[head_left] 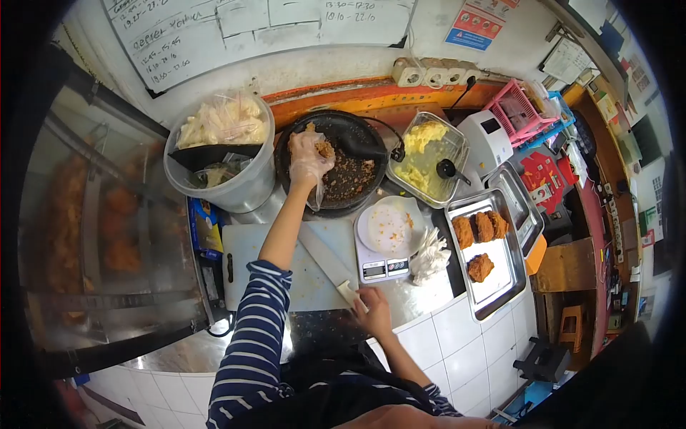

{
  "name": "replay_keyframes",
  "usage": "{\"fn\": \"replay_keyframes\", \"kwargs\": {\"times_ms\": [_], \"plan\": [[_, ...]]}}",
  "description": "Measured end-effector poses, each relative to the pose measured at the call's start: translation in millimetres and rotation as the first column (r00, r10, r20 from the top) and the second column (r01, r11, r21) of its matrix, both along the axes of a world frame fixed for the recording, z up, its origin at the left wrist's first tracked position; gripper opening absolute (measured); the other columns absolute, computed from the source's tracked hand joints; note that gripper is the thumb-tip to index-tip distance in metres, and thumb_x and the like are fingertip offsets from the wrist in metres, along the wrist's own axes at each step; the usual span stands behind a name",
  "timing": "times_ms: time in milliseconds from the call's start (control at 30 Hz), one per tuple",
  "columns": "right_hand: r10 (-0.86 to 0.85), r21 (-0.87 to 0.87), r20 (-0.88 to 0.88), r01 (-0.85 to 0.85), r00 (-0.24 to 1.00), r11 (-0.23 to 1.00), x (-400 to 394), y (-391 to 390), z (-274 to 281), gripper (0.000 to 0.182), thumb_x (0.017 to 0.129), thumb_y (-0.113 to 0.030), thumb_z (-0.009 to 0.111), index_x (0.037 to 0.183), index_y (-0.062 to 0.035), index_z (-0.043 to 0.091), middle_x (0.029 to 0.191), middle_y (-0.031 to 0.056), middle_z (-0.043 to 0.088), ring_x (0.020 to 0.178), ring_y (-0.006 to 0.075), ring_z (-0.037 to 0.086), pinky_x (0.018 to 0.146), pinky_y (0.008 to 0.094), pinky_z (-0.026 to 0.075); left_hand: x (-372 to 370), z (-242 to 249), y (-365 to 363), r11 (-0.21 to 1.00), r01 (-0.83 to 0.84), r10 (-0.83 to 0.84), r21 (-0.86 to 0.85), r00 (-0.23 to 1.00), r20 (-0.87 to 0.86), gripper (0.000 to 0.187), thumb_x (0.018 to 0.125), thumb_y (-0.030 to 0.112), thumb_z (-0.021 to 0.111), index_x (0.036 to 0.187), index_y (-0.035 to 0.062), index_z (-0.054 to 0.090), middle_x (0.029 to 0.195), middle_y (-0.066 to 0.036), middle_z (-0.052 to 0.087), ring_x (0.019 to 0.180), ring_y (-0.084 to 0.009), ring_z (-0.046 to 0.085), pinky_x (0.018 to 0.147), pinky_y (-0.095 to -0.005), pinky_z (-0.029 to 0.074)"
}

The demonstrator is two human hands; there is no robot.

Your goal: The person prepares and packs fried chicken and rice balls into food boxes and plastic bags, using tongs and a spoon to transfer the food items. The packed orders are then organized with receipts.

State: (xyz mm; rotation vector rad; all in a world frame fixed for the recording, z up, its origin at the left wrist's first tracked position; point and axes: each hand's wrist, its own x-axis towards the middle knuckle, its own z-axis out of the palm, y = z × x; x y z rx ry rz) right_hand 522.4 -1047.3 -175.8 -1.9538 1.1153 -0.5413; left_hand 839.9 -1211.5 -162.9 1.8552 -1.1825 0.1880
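Note:
My left hand (pixel 309 159), in a clear plastic glove, is inside the dark stone mortar (pixel 357 187). Its fingers close on a brown, crumbly piece of fried chicken (pixel 325 149), partly hidden by the glove. Brown crumbs and bits are scattered over the mortar's inside. Bare and lower down, my right hand (pixel 373 312) has its fingers curled around the pale handle of a large knife (pixel 321 256). The blade lies flat on the white cutting board (pixel 261 247). Just right of the knife is a kitchen scale (pixel 373 269) bearing a crumb-strewn plate (pixel 389 227).
A large plastic bucket (pixel 218 194) stands left of the mortar. To the right are a clear container (pixel 434 168) of yellow food with a black ladle (pixel 446 169), crumpled white plastic (pixel 430 259), and a metal tray (pixel 493 289) holding fried chicken. A glass display case (pixel 107 214) borders the left.

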Motion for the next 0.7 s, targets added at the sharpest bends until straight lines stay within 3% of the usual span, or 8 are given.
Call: {"fn": "replay_keyframes", "kwargs": {"times_ms": [100,167,267,333,367,467,567,700], "plan": [[0.070,-0.203,-0.002,-0.069,0.998,0.977,16.6,-41.4,9.0,0.022,0.068,-0.005,0.063,0.088,-0.0039,0.055,0.088,0.0152,0.054,0.082,0.0330,0.052,0.072,0.0384,0.042,-5.9,-8.7,21.1,0.979,0.023,-0.077,-0.201,0.962,-0.263,0.058,0.053,0.015,0.076,0.102,0.0079,0.047,0.104,-0.013,0.043,0.105,-0.0290,0.038,0.092,-0.0359,0.034],[0.091,-0.326,-0.043,-0.100,0.995,0.940,36.7,-80.0,34.6,0.022,0.069,-0.008,0.062,0.089,-0.0055,0.055,0.091,0.0146,0.052,0.086,0.0329,0.050,0.075,0.0387,0.042,-1.1,-21.5,32.6,0.974,0.042,-0.076,-0.223,0.987,-0.143,0.059,0.053,0.014,0.077,0.103,0.0059,0.047,0.102,-0.014,0.044,0.103,-0.0285,0.040,0.089,-0.0364,0.036],[0.111,-0.471,-0.016,-0.106,0.994,0.876,74.0,-149.5,48.4,0.024,0.067,-0.007,0.062,0.089,-0.0060,0.055,0.090,0.0133,0.052,0.088,0.0321,0.049,0.076,0.0384,0.041,3.9,-8.3,54.5,1.000,-0.006,0.006,0.000,0.990,-0.140,0.062,0.054,0.019,0.077,0.106,0.0030,0.048,0.103,-0.015,0.046,0.102,-0.0303,0.042,0.088,-0.0359,0.036],[0.110,-0.544,-0.050,-0.120,0.993,0.830,105.8,-197.5,46.7,0.027,0.066,-0.005,0.062,0.092,-0.0052,0.053,0.088,0.0115,0.053,0.088,0.0314,0.050,0.079,0.0379,0.040,10.2,2.0,67.2,0.984,0.141,-0.074,0.109,0.882,-0.465,0.065,0.056,0.028,0.076,0.109,0.0007,0.049,0.109,-0.018,0.045,0.104,-0.0320,0.041,0.089,-0.0368,0.036],[0.076,-0.606,-0.122,-0.135,0.990,0.784,122.8,-218.8,42.3,0.031,0.066,-0.006,0.063,0.094,-0.0056,0.052,0.088,0.0110,0.053,0.089,0.0304,0.049,0.077,0.0386,0.040,12.3,4.3,68.5,0.987,0.126,-0.064,0.103,0.883,-0.465,0.065,0.056,0.028,0.076,0.109,0.0007,0.049,0.109,-0.018,0.045,0.104,-0.0320,0.041,0.089,-0.0368,0.036],[-0.002,-0.701,-0.350,-0.260,0.937,0.664,163.6,-275.8,20.9,0.037,0.064,-0.009,0.065,0.097,-0.0061,0.048,0.087,0.0100,0.053,0.090,0.0281,0.049,0.074,0.0391,0.040,6.7,31.4,67.2,0.873,0.078,0.070,0.481,0.956,-0.283,0.075,0.057,0.049,0.070,0.109,-0.0012,0.049,0.116,-0.021,0.043,0.110,-0.0335,0.040,0.094,-0.0370,0.033],[-0.047,-0.685,-0.583,-0.460,0.811,0.566,184.4,-308.7,7.6,0.043,0.063,-0.017,0.069,0.097,-0.0057,0.044,0.086,0.0092,0.055,0.089,0.0248,0.052,0.070,0.0376,0.039,7.2,28.2,48.0,0.827,-0.064,0.118,0.558,0.991,-0.060,0.080,0.057,0.059,0.066,0.111,0.0027,0.051,0.108,-0.021,0.049,0.106,-0.0346,0.043,0.092,-0.0367,0.034],[0.148,-0.480,-0.750,-0.684,0.645,0.550,189.8,-331.8,15.8,0.049,0.068,-0.021,0.068,0.103,-0.0052,0.037,0.081,0.0112,0.060,0.082,0.0289,0.058,0.071,0.0372,0.039,7.3,44.7,25.7,0.571,-0.051,0.327,0.820,0.930,-0.170,0.082,0.056,0.060,0.066,0.109,-0.0003,0.050,0.111,-0.022,0.049,0.105,-0.0334,0.047,0.089,-0.0358,0.038]]}}
